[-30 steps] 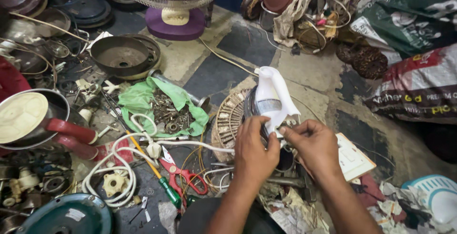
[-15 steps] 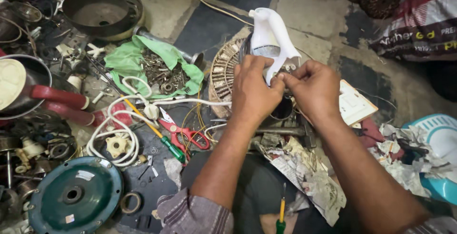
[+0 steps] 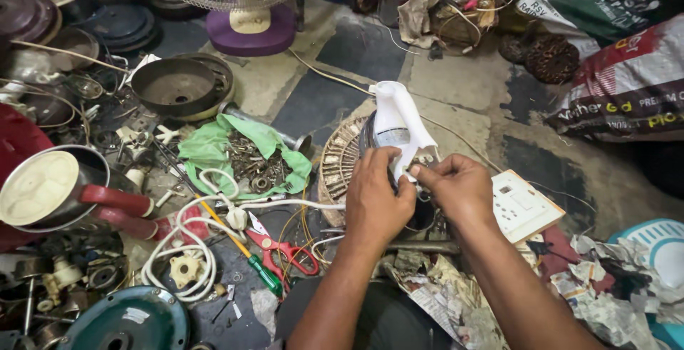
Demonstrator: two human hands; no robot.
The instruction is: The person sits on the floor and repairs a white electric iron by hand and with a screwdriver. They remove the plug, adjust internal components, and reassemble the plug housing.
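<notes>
A white plastic fan motor housing (image 3: pixel 399 123) stands tilted on the floor in the middle of the head view. My left hand (image 3: pixel 375 197) wraps around its lower left side. My right hand (image 3: pixel 456 187) pinches at its lower right edge, fingertips touching the housing beside the left thumb. What the fingertips hold, if anything, is hidden. A round ribbed motor part (image 3: pixel 340 167) lies just behind and left of the housing.
A green cloth (image 3: pixel 214 149) with metal bits, red pliers (image 3: pixel 281 250), a green-handled screwdriver (image 3: pixel 265 277) and white cable (image 3: pixel 187 250) lie left. A white switch plate (image 3: pixel 524 206) is right. A purple fan base (image 3: pixel 249 29) stands behind; crumpled newspaper (image 3: pixel 442 296) is near me.
The view tilted down and then back up. Both hands stayed on the white housing, with only small finger shifts at its lower edge.
</notes>
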